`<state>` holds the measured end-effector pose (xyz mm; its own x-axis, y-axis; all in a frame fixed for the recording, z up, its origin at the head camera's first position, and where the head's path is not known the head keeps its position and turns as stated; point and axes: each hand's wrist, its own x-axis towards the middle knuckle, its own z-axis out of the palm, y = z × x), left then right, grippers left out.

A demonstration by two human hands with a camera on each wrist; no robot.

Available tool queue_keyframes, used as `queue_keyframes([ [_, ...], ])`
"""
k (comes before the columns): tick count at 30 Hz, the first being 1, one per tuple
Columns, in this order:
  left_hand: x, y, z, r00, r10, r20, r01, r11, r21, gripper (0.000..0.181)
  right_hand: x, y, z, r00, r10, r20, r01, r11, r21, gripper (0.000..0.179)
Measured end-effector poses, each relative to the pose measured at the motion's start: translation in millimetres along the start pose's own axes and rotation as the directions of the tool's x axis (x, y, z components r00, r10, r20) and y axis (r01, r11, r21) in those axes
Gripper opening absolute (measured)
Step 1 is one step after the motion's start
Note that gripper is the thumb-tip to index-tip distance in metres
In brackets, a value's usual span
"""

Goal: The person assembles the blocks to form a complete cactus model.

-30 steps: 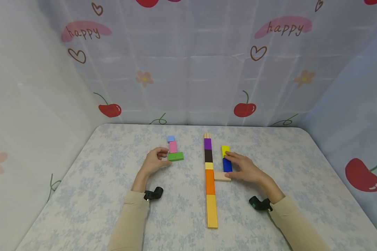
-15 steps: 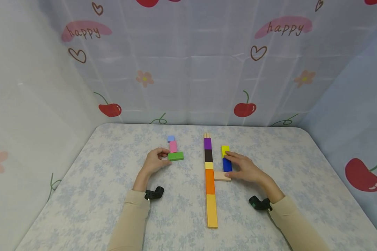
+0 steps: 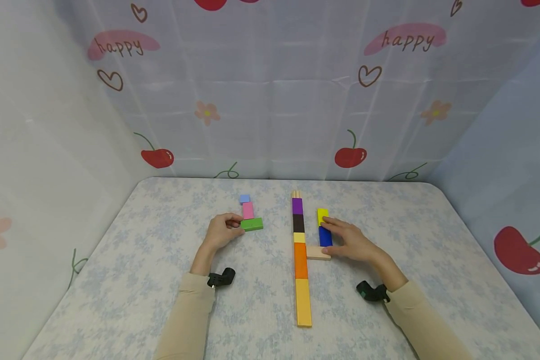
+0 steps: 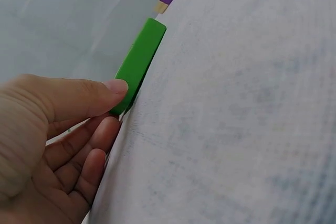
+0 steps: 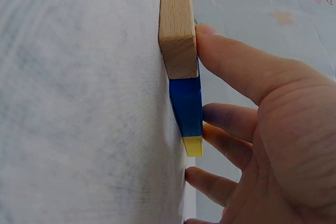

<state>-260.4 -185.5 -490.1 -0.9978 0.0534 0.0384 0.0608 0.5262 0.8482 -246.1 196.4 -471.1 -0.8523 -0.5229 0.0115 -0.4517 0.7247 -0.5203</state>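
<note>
My left hand (image 3: 222,231) pinches the left end of a green block (image 3: 253,224) between thumb and forefinger; the left wrist view shows the thumb on the green block's face. Beyond it in the head view lie a pink block (image 3: 248,210) and a light blue block (image 3: 245,199). My right hand (image 3: 352,241) rests with fairly straight fingers on another group. Its thumb touches a plain wooden block (image 5: 177,19), and other fingertips lie on the blue block (image 5: 186,106) and by the yellow block (image 3: 322,214).
Between the hands runs a long row of flat blocks: purple (image 3: 297,206), black (image 3: 298,223), pale yellow (image 3: 299,237), orange (image 3: 300,260) and a long yellow-orange one (image 3: 303,302). Small wooden pieces (image 3: 296,194) cap its far end. The plain wooden block's left end meets this row.
My left thumb has shifted slightly left along the green block. The right hand and the blocks look unmoved.
</note>
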Motion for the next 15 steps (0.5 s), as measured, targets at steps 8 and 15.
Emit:
queue_keyframes([
  [8,-0.2,1.0,-0.1,0.999,-0.028,-0.019,0.028,0.999,-0.026,0.031,-0.4,0.2,0.6,1.000,0.002,-0.001,-0.002,1.000,0.001,0.073],
  [15,-1.8,5.7,-1.9,0.999,-0.032,-0.018,0.031,0.998,-0.048,0.031,-0.4,0.1,0.8,1.000,0.002,-0.001,-0.002,1.000,0.010,0.073],
])
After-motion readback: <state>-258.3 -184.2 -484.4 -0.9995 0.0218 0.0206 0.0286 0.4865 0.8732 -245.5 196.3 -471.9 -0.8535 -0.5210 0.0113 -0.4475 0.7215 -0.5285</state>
